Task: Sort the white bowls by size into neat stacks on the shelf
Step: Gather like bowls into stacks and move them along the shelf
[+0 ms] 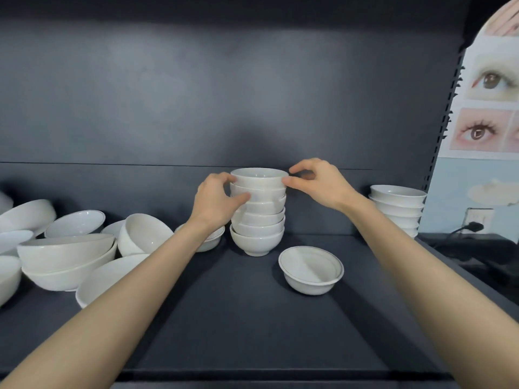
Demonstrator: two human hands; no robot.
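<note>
A tall stack of several small white bowls (257, 220) stands at the middle of the dark shelf (238, 318). My left hand (216, 200) grips the left side of the stack's upper bowls, thumb and fingers curled round them. My right hand (317, 182) pinches the right rim of the top bowl (258, 176). A single rimmed bowl (311, 269) sits alone to the front right of the stack. Another stack of bowls (397, 209) stands at the shelf's right end.
Several loose white bowls of mixed sizes (67, 256) crowd the left of the shelf, some tilted, some nested. A small rimmed bowl (209, 238) sits behind my left forearm. A wall with eye pictures (488, 108) and a plugged socket (477, 220) lies right.
</note>
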